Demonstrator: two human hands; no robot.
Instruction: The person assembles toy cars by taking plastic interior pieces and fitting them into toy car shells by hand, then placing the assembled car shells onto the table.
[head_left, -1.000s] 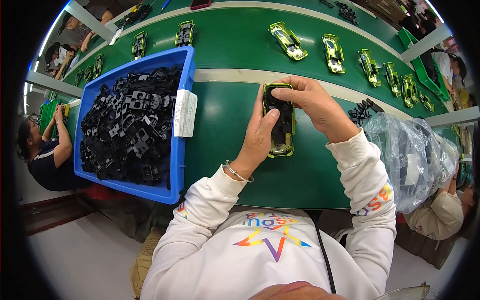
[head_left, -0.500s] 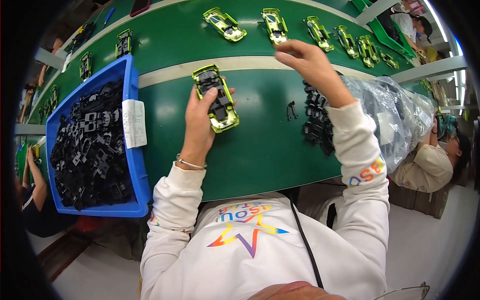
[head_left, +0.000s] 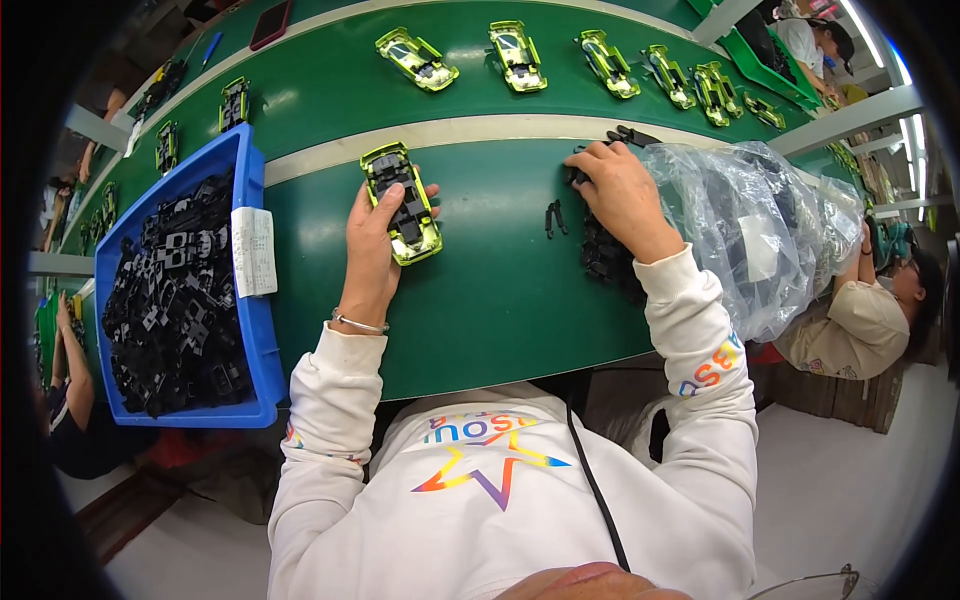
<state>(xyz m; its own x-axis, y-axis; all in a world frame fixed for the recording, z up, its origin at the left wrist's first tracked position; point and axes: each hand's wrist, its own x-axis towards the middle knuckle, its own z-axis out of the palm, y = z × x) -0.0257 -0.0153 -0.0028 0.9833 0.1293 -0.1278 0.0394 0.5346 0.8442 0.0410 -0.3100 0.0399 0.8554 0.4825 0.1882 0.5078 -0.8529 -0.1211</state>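
In my left hand (head_left: 372,235) is a yellow-green toy car body (head_left: 402,205) with black parts fitted inside, tilted upright above the green bench. My thumb presses on its black middle while the fingers wrap round its sides. My right hand (head_left: 622,195) reaches down onto a pile of black plastic parts (head_left: 605,250) at the right. Its thumb and fingertips close round a black plastic part (head_left: 576,176) at the pile's left edge; the hand hides much of the pile. A small forked black piece (head_left: 555,218) lies alone to the left of them.
A blue bin (head_left: 262,330) full of black parts stands at my left. A clear plastic bag (head_left: 765,240) lies at the right. Several yellow-green toy car bodies (head_left: 515,58) sit along the far green strip, beyond a pale rail (head_left: 480,127). Other people work at both sides.
My right hand has come down from near the far cars onto the black parts, and its fingers have closed there. My left hand keeps hold of the toy car body.
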